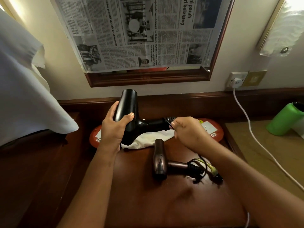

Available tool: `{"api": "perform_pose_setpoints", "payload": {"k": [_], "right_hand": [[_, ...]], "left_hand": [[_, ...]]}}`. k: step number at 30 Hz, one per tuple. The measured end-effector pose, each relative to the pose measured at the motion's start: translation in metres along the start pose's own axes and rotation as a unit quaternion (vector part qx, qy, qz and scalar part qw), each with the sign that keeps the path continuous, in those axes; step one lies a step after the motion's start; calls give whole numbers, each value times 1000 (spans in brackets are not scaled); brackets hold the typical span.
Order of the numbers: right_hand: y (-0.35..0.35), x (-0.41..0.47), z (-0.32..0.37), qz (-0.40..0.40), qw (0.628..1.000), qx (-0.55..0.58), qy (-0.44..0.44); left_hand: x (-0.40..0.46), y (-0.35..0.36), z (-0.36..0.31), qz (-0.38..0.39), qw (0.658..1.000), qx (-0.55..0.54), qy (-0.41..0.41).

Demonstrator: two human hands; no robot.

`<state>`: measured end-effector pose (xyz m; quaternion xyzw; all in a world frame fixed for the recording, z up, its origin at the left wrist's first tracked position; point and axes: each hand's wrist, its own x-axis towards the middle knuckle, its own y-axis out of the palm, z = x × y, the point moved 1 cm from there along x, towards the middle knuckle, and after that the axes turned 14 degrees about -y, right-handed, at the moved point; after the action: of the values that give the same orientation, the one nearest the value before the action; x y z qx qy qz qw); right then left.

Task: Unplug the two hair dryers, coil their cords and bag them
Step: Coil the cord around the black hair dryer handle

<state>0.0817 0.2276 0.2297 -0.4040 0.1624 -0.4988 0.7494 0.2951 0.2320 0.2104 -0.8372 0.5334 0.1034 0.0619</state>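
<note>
Black plastic fills my left hand [113, 127]: its grip is clamped round the barrel of the black hair dryer [130, 112], held up above the bench [164, 199] with the handle pointing to my right. My right hand [189, 130] pinches the black cord [169, 120] where it is wound in turns round the end of that handle. The brown hair dryer [159, 159] lies flat on the bench nearer me, its own cord [197, 168] bunched in loose loops at the handle end. A white cloth bag [153, 139] lies crumpled behind it, under the black dryer, on top of a red oval tray [215, 134].

The wraps on the black handle look to be kept in place only by my pinch, so I judge that letting go without tucking the end could let them spring loose. The brown dryer's bundle looks slack too, and could snag or unravel when lifted. The bag's mouth is folded under, and feeding a dryer in one-handed might drag the cord off.

I cannot see the plug of the black dryer; my right hand covers the cord's end. A white cable [246, 119] runs from the wall socket [236, 79] off the lower right edge, and I cannot tell what it feeds. The bag's opening is hidden.
</note>
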Motion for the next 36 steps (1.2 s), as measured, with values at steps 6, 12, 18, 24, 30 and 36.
{"api": "perform_pose_setpoints", "payload": {"k": [6,12,18,24,30,36], "right_hand": [[30,-22,-10,-70,880,442,156],[44,-25,-12,-52,873,459,156],[57,-26,-23,-77,887,446,93],[76,-29,-37,-97,857,502,64],[84,-26,-53,-47,914,396,71],[83,-22,-70,31,825,559,72]], "left_hand": [[-5,-1,3,-3,998,-58,-30],[-12,1,5,6,996,-70,-58],[-13,-3,-6,7,993,-89,-75],[-13,-3,-6,27,991,-100,-89],[-12,-7,-4,56,988,-84,-113],[-7,-21,3,91,985,-66,-133]]}}
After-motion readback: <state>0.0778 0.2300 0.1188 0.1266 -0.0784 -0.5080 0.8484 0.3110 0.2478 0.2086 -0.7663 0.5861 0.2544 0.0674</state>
